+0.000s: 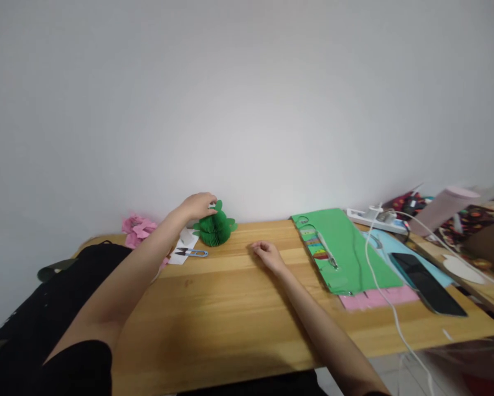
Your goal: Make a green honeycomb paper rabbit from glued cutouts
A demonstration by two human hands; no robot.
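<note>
A small green honeycomb paper tree (215,228) stands near the far edge of the wooden table (230,308), close to the wall. My left hand (199,205) reaches out to it and pinches its top with closed fingers. My right hand (267,255) rests on the tabletop to the tree's right, fingers curled in loosely, holding nothing that I can see. Small blue-handled snips (191,252) lie on a white paper scrap (183,246) just in front of the tree, under my left forearm.
Pink paper scraps (137,229) lie at the far left. A green sheet (345,250) with cut-outs sits on pink and blue sheets at right. A black phone (427,283), a white cable (381,286) and a power strip (376,219) are beyond. Clutter fills the right edge.
</note>
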